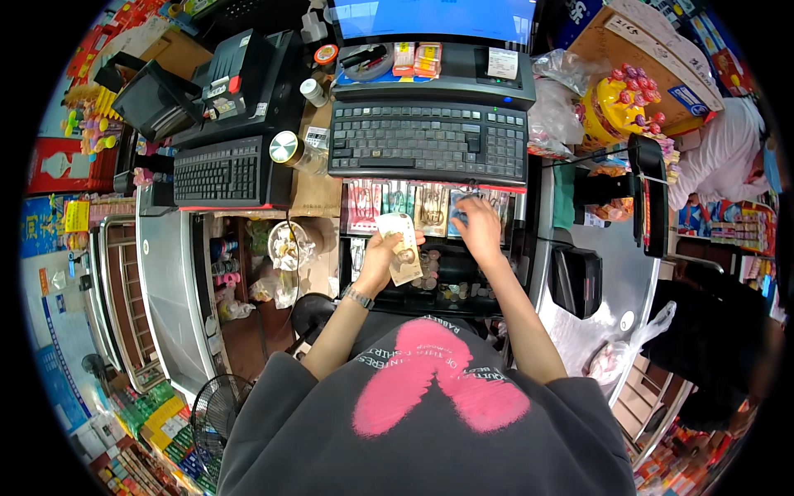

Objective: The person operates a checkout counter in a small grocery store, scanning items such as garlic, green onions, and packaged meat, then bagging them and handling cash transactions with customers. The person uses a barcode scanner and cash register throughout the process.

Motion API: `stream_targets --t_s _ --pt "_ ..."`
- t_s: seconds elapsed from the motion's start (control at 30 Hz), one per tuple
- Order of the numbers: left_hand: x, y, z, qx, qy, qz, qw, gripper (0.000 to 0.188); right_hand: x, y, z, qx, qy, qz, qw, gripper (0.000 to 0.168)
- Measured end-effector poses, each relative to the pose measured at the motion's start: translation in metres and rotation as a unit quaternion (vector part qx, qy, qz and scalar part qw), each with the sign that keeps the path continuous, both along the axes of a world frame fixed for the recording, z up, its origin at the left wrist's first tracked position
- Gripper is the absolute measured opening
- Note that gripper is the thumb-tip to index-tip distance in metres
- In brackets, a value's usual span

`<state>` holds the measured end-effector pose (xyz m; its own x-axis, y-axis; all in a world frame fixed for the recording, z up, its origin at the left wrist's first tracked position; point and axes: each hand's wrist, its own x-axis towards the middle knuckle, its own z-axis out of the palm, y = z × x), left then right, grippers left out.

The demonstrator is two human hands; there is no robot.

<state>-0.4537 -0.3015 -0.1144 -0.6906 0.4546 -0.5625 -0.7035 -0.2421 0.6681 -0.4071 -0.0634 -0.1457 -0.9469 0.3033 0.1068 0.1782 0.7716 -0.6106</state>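
Note:
My left hand (376, 263) holds a pale yellowish-brown banknote (406, 255) over the open cash drawer (403, 302); whether more notes lie under it I cannot tell. Red notes (362, 208), green notes (397, 199) and brown notes (432, 209) lie beneath wire clips in the drawer's back slots. My right hand (482, 230) is bent over the slot of blue notes (454, 224), its fingertips near the clip. Whether those fingers pinch anything is not plain. Coins (428, 273) fill trays nearer my body.
Just behind the drawer stands a till keyboard (428, 139) below a blue screen (434, 17). A lidded glass jar (298, 152) and a second keyboard (220, 170) are to the left. Right, on the metal counter (611, 248), sits a black device (577, 282). A person in white (722, 149) is beyond.

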Motion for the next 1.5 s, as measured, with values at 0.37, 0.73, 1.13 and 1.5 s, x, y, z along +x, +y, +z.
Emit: stream_targets --t_s 0.37,0.73,1.13,1.5 --pt "-0.007 0.011 0.003 -0.055 -0.006 -0.045 0.997 0.037 0.009 -0.008 0.023 -0.087 0.077 -0.043 0.992 0.008" --pt "0.012 0.093 0.011 -0.075 0.018 0.027 0.997 0.022 0.061 -0.021 0.054 -0.154 0.135 -0.157 0.966 0.034" --pt "0.028 0.074 -0.01 -0.046 -0.012 0.082 0.996 0.03 0.045 0.0 0.002 -0.401 0.012 -0.253 0.881 0.041" --pt "0.007 0.071 -0.018 -0.129 0.071 0.025 0.989 0.018 0.082 0.042 0.051 -0.483 0.11 -0.224 0.84 0.033"
